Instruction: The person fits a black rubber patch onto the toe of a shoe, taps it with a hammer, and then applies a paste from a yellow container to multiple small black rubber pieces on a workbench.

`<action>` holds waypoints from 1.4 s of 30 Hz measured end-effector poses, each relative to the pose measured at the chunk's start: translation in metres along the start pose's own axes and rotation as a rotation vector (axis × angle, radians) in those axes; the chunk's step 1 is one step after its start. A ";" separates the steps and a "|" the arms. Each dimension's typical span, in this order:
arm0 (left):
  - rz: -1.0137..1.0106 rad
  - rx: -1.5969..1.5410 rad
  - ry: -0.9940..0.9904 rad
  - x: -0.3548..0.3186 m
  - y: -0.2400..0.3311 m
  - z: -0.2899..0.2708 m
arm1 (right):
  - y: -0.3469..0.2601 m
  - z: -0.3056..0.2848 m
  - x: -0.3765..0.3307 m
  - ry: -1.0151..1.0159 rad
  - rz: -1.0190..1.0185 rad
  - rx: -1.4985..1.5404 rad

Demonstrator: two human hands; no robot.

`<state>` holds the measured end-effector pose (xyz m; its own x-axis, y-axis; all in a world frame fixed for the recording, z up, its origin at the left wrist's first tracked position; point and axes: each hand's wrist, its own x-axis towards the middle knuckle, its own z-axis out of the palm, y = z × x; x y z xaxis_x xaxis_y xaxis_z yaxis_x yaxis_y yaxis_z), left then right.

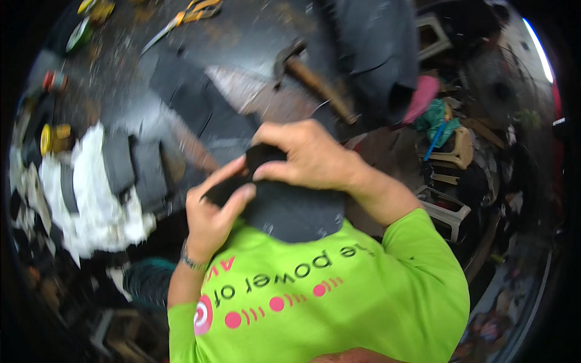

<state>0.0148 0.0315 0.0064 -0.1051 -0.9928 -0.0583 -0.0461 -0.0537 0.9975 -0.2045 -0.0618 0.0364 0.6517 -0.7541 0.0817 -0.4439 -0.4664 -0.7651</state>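
Note:
Close to my chest, a dark sheet of leather-like material (296, 212) is held up in both hands. My left hand (212, 209) pinches its left part between thumb and fingers. From the right, my right hand (308, 154) grips the upper edge, thumb toward me, where the sheet bends into a fold. The lower end has a rounded outline with small pale marks and lies against my green shirt. Beyond my hands, a hammer (318, 88) with a wooden handle rests on the dark worktable (242, 36). Flat dark pieces (200, 97) lie nearer my left hand.
Yellow-handled scissors (181, 21) lie at the far side. Left are a yellow tin (54, 139), a white cloth (103, 193) and curved dark pieces (136, 166) on it. A large dark sheet (378, 54) drapes at far right, with plastic stools (445, 212) beyond.

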 end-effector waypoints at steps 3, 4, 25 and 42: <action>-0.019 0.195 0.069 -0.005 -0.005 0.005 | 0.000 0.004 -0.006 -0.049 0.108 -0.043; 0.005 0.212 0.071 -0.007 -0.005 0.008 | 0.000 0.006 -0.007 -0.062 0.165 -0.036; 0.363 0.344 0.117 0.048 -0.010 0.018 | 0.034 -0.035 0.029 -0.137 0.191 0.181; 0.315 0.481 0.159 0.053 -0.019 0.016 | 0.043 -0.023 0.043 -0.137 0.252 0.137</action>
<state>-0.0059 -0.0187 -0.0165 -0.0381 -0.9588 0.2816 -0.4857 0.2640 0.8333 -0.2099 -0.1250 0.0217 0.6127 -0.7643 -0.2011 -0.5207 -0.1990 -0.8302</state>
